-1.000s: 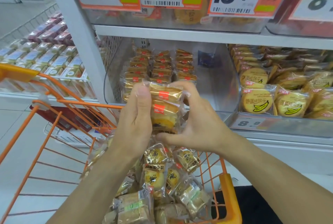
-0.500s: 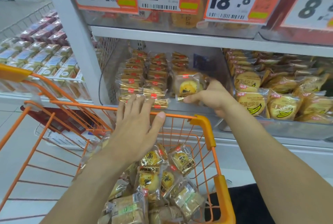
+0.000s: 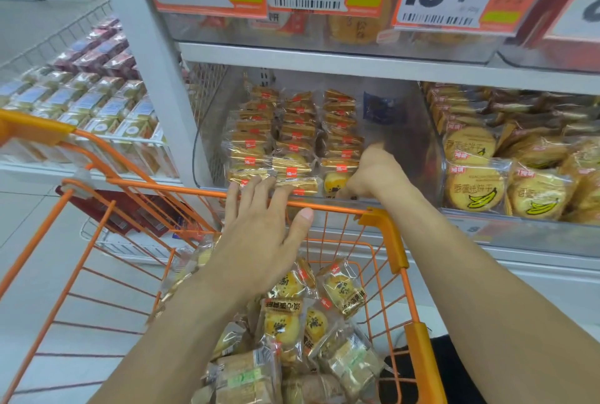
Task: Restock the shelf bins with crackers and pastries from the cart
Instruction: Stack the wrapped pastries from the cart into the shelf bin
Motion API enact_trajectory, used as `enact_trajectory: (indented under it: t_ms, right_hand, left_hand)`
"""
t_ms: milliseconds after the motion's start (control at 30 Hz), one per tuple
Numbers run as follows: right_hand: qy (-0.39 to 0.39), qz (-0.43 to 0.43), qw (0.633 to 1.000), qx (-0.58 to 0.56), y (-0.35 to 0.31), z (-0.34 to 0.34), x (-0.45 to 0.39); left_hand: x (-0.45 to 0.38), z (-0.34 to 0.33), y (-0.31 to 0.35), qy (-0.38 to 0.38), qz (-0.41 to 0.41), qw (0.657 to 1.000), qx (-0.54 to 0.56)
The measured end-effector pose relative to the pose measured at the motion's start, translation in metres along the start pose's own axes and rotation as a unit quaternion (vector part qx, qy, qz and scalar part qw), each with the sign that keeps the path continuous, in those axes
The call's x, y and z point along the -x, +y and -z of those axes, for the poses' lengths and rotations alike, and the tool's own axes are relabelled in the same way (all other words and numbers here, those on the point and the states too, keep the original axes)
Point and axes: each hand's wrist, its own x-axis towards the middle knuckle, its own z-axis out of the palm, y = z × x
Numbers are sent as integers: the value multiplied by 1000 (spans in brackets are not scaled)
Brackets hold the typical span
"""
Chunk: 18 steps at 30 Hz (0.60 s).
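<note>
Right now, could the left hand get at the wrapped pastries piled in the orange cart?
Probably yes. The left hand hovers open over the cart's front rim, holding nothing, and the pastries in the cart lie uncovered just below it. The right hand is off in the shelf bin, out of the way.

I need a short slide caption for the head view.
Right hand sets a pastry into the shelf bin; left hand open above the cart.

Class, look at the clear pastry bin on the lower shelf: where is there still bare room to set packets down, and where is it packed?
Free: the bin floor between the right hand and the bin's right wall. Crowded: three pastry rows filling the left side.
</note>
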Motion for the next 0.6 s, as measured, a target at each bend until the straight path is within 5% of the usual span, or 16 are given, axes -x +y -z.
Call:
enact_trajectory:
  t_ms: [333,500,600]
  right_hand:
    - [0,156,988,12,5,-9,-5]
    - [-63,169,976,-119,8,9,3]
    - [6,167,984,-70,5,19,20]
  left_hand:
    - [-1,0,0,-3,1,1000,-17]
    - [-1,3,0,-13,-1,1000,-12]
    - [0,9,3,-19,-3,1000,16]
